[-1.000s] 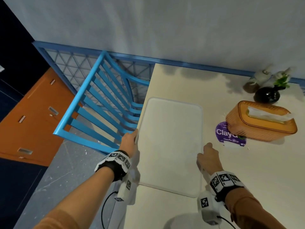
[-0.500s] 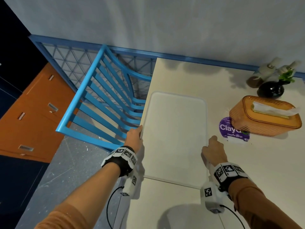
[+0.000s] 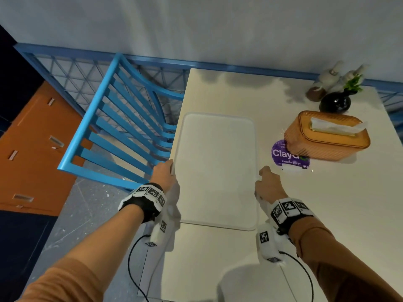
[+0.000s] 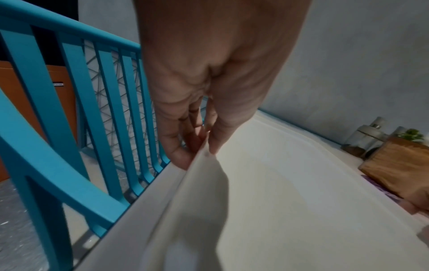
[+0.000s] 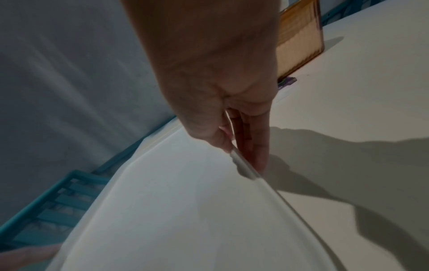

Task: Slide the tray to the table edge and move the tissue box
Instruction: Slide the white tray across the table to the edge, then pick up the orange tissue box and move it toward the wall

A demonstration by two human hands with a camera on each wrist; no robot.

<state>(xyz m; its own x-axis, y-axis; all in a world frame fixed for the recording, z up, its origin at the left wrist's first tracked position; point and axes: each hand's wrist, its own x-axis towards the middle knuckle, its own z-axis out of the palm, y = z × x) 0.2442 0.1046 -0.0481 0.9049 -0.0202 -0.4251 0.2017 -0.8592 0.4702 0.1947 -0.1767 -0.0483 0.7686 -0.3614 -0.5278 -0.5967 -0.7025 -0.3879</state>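
Note:
A flat white tray (image 3: 216, 168) lies along the left edge of the cream table (image 3: 327, 214). My left hand (image 3: 166, 174) pinches the tray's left rim, thumb above and fingers below, as the left wrist view shows (image 4: 202, 150). On the opposite long side my right hand (image 3: 265, 182) pinches the right rim (image 5: 234, 148) the same way. The orange ribbed tissue box (image 3: 327, 136), a white tissue sticking out of its top, stands right of the tray, apart from both hands. It also shows in the left wrist view (image 4: 399, 163) and the right wrist view (image 5: 299, 38).
A purple round sticker (image 3: 287, 156) lies partly under the tissue box. Behind the box stand a black vase with a green plant (image 3: 340, 99) and two bottles (image 3: 325, 83). A blue slatted chair (image 3: 122, 125) stands against the table's left edge, an orange cabinet (image 3: 32, 153) beyond it.
The tray's left rim has come to the table's left edge, and both hands stayed on its long rims. The camera view shifted slightly.

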